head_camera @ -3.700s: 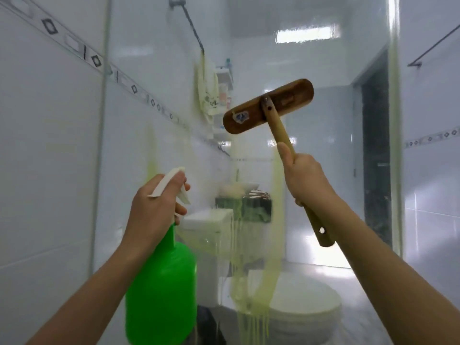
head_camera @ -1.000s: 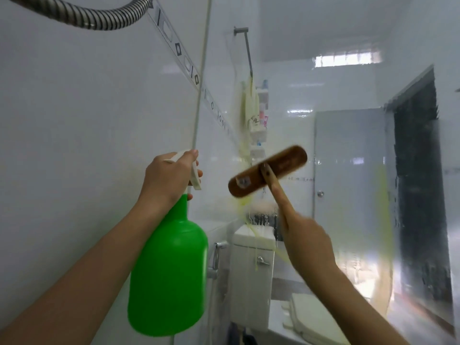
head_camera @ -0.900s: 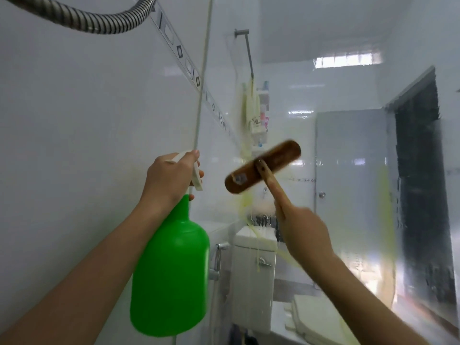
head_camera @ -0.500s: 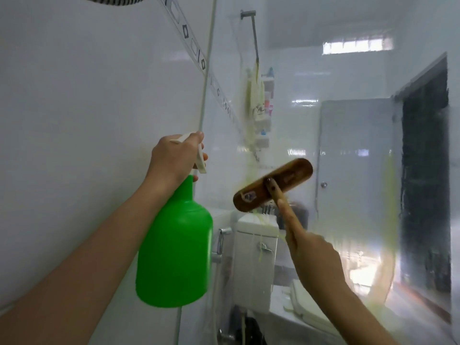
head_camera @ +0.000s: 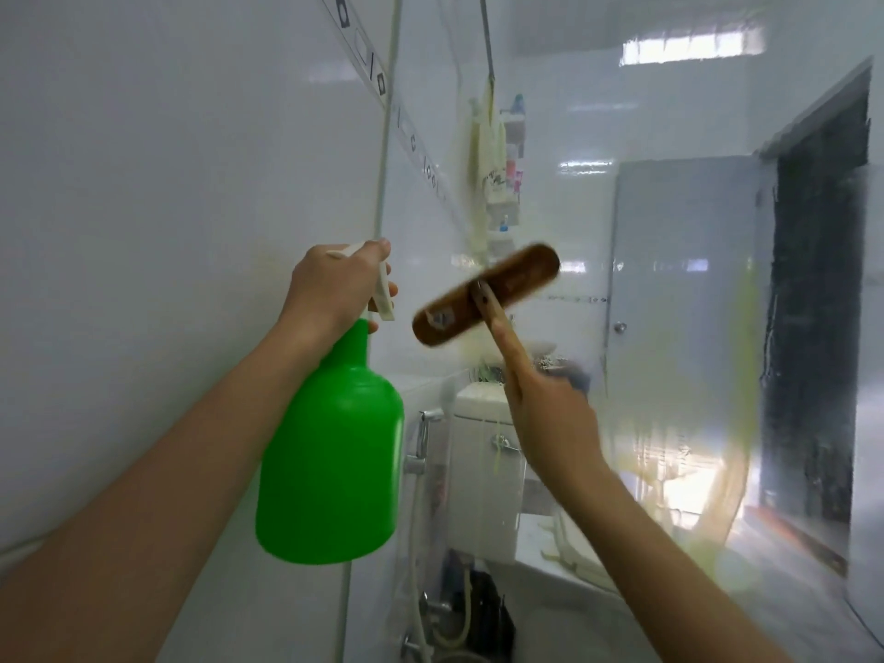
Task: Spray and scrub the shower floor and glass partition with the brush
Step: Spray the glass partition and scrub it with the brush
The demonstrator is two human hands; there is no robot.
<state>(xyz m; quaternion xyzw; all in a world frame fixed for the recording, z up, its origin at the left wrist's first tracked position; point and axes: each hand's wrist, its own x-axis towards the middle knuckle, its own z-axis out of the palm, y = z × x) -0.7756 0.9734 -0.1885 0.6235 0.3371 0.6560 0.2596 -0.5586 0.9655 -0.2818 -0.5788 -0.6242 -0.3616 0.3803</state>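
- A wooden brush (head_camera: 485, 295), head blurred and tilted, is raised against the glass partition (head_camera: 669, 327).
- The right hand (head_camera: 550, 418) is closed round its handle from below, forefinger along the shaft.
- Just left, the left hand (head_camera: 335, 289) grips the green spray bottle (head_camera: 330, 461) by its trigger.
- Yellowish streaks run down the glass.

Behind the glass stands a white ceramic toilet tank (head_camera: 483, 476). A pale yellow cloth (head_camera: 489, 160) hangs above it, beside what seems a small shelf of bottles (head_camera: 512, 155).
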